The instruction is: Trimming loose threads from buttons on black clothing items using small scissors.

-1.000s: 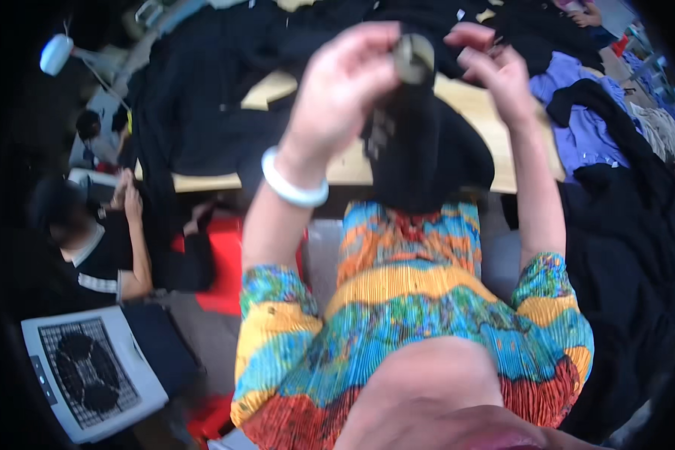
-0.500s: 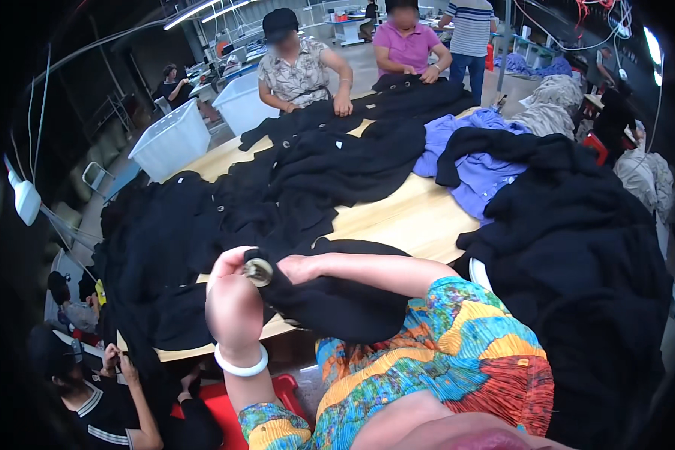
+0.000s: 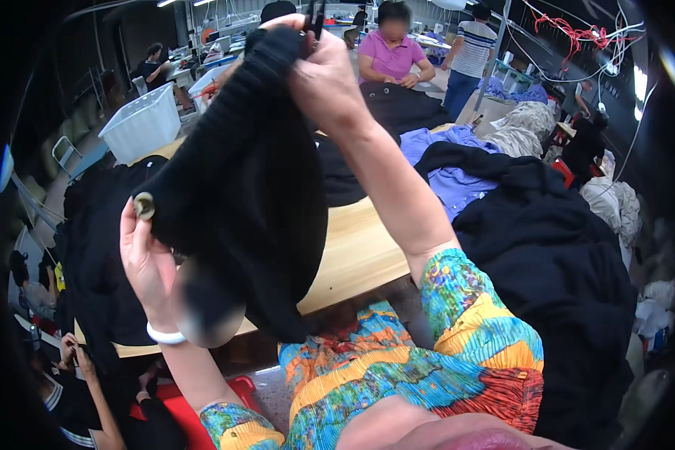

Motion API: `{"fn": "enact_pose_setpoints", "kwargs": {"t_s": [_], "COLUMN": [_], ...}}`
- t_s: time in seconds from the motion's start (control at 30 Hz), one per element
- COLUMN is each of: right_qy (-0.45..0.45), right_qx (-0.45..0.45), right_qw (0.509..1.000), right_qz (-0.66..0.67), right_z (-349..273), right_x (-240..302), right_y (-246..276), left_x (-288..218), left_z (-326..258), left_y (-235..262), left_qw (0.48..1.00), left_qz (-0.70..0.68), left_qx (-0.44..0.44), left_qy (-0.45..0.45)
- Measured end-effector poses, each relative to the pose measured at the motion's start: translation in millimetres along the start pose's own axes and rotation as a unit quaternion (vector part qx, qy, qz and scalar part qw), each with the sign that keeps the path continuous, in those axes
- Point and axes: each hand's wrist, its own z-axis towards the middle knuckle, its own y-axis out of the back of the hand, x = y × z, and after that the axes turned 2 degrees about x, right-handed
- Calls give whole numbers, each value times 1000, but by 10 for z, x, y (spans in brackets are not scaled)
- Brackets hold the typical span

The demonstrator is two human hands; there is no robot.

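Both my hands hold up a black knitted garment (image 3: 240, 165) in front of me, its ribbed edge stretched slantwise between them. At the lower left end, my left hand (image 3: 146, 259) pinches the edge beside a round, light-coloured button (image 3: 144, 206). Higher and farther right, my right hand (image 3: 326, 82) is closed on the other end of the ribbing. A slim dark tool (image 3: 315, 19), perhaps thread snips, sticks up from my right hand; its lower part is hidden. The body of the garment hangs down over the table's near edge.
More black garments (image 3: 97, 247) cover the left of the wooden table (image 3: 360, 244). A large black heap (image 3: 544, 255) lies at the right beside purple cloth (image 3: 457, 176). White bins (image 3: 142, 124) stand beyond. One person (image 3: 397, 52) works across the table, another sits at the lower left.
The black garment has been raised from near the table and stretched out. My right hand has moved up and away, my left hand leftward and slightly up. The view has shifted.
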Motion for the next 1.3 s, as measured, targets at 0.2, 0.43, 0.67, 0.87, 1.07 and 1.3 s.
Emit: {"fn": "enact_pose_setpoints", "kwargs": {"t_s": [0.2, 0.43, 0.67, 0.87, 1.07, 1.3], "right_qy": [-130, -449, -449, -392, -495, -486], "right_qx": [2, 158, 75, 137, 123, 98], "right_qw": [978, 718, 881, 909, 859, 868], "right_qz": [-165, -508, -128, -14, 41, 31], "right_z": [-795, -2238, -2143, -2109, -2256, -2295], "right_x": [-207, -1260, -513, -355, -438, -500], "right_y": [427, 1313, 720, 480, 368, 330], "left_x": [535, 1269, 1297, 1251, 1239, 1328], "left_z": [-216, -497, -692, -715, -841, -897], "left_y": [-228, -200, -390, -500, -424, -288], "left_qw": [988, 948, 933, 933, 946, 948], "left_qz": [77, -25, 14, 51, 155, 154], "left_qx": [-31, 37, 30, 65, 72, 47], "left_qy": [132, 316, 358, 350, 275, 274]}}
